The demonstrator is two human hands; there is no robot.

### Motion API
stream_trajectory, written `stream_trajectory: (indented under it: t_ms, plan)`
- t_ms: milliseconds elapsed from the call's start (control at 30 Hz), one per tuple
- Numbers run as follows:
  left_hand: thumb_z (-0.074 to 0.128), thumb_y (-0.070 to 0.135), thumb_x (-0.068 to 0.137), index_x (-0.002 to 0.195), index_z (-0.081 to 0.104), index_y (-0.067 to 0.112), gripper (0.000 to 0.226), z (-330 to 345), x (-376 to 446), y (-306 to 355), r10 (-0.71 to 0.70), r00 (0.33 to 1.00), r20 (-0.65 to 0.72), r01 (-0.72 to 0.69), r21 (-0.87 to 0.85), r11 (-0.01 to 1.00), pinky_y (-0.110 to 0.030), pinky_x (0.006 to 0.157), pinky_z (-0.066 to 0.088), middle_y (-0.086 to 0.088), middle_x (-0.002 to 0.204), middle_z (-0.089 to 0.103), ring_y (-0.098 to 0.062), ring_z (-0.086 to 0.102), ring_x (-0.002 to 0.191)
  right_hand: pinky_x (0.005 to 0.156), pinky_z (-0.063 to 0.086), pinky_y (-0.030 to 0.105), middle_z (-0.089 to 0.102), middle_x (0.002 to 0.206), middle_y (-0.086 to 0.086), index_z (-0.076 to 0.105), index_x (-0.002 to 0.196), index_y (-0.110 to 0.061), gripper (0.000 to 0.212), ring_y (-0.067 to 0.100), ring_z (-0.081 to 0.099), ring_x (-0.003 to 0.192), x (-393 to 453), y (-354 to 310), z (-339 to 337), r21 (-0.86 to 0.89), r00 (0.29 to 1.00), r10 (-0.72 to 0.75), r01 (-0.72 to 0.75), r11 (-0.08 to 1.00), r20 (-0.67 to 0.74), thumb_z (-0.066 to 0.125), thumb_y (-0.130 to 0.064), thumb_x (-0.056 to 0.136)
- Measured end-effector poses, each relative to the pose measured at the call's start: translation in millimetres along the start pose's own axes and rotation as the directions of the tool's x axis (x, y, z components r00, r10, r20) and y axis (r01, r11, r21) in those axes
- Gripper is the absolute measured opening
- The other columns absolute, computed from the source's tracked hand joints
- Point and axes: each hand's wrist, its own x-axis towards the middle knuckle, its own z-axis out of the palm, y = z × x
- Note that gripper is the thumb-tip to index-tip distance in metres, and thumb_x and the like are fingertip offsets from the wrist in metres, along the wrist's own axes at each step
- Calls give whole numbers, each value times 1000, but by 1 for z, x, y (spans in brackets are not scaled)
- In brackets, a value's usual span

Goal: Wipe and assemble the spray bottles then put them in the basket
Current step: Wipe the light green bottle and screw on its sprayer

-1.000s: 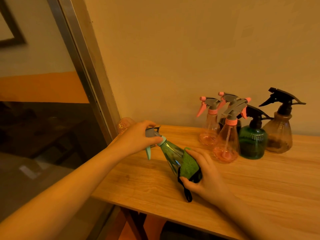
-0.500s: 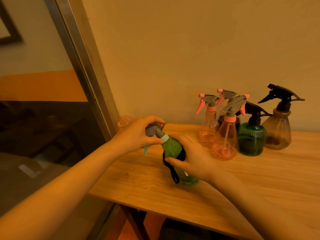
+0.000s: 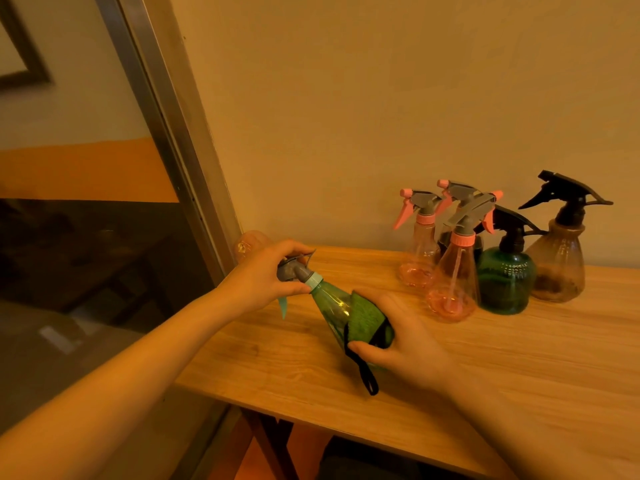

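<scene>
Six spray bottles [image 3: 453, 271], one green cloth [image 3: 367, 320], one table [image 3: 519, 358], two hands [image 3: 263, 278].

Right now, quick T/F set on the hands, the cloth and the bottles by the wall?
1. The left hand holds the green bottle by its spray head. True.
2. The right hand presses a green cloth on that bottle. True.
3. The held bottle stands upright on the table. False: it is tilted, head toward the left hand.
4. Every bottle by the wall is missing its spray head. False: all five visible there have heads fitted.
5. A basket sits beside the bottles. False: no basket is in view.
</scene>
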Motion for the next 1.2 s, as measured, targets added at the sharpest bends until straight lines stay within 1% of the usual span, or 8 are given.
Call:
stream_trajectory:
  t_ms: [167,367,500,600,700,833,1033,1200]
  plan:
    - [74,37,78,139,35,31,73,2,2,5,21,994,103,-29,70,997,-19,91,46,15,117,48,-1,50,108,91,28,-1,40,124,-29,32,133,-44,72,-13,37,118,-11,4,-3,-2,1000,22,-22,1000,-15,75,-44,74]
    - [76,33,76,133,44,28,66,5,7,10,113,993,34,-116,126,985,-12,80,45,9,116,52,-1,51,100,89,28,-2,40,122,-27,35,134,-42,72,-17,36,114,-5,3,-6,-39,999,45,-44,998,20,75,-45,74]
    - [79,21,75,127,46,29,63,4,7,15,214,977,0,-213,97,972,-4,86,41,17,114,46,17,45,102,96,36,16,47,129,-13,39,139,-30,71,0,42,116,16,-3,-9,-83,999,28,-24,996,45,72,-45,78]
    - [79,16,74,123,49,24,58,3,8,19,272,962,3,-269,144,952,-10,88,40,17,111,44,8,46,101,93,40,23,51,128,-8,43,137,-27,67,8,47,116,33,-7,-11,-77,997,29,-23,997,72,71,-45,79]
    - [80,17,74,118,51,24,53,1,6,18,296,955,0,-291,193,937,-1,83,35,17,107,44,11,44,96,94,45,30,54,126,-8,46,136,-27,68,9,51,113,40,-7,-8,-33,996,26,-23,999,90,74,-44,76]
    - [80,16,73,109,44,29,53,0,0,12,238,971,-37,-230,146,962,5,81,29,24,100,41,30,31,101,98,41,23,50,129,-12,42,137,-31,74,3,46,117,29,-2,-4,14,996,44,-45,999,79,78,-39,73]
    - [82,22,70,102,46,39,51,3,-12,-14,40,999,-11,-40,27,999,-19,81,52,19,103,52,4,55,98,97,33,6,44,130,-23,36,133,-45,76,-10,39,121,0,14,4,100,997,70,-68,993,-22,80,-39,71]
    - [84,17,67,96,52,18,43,20,-20,-19,-73,997,1,73,-61,995,-9,69,46,12,96,56,15,53,86,103,34,19,40,134,-26,36,136,-44,78,-8,37,126,-15,25,-1,139,996,73,-65,988,-56,80,-38,72]
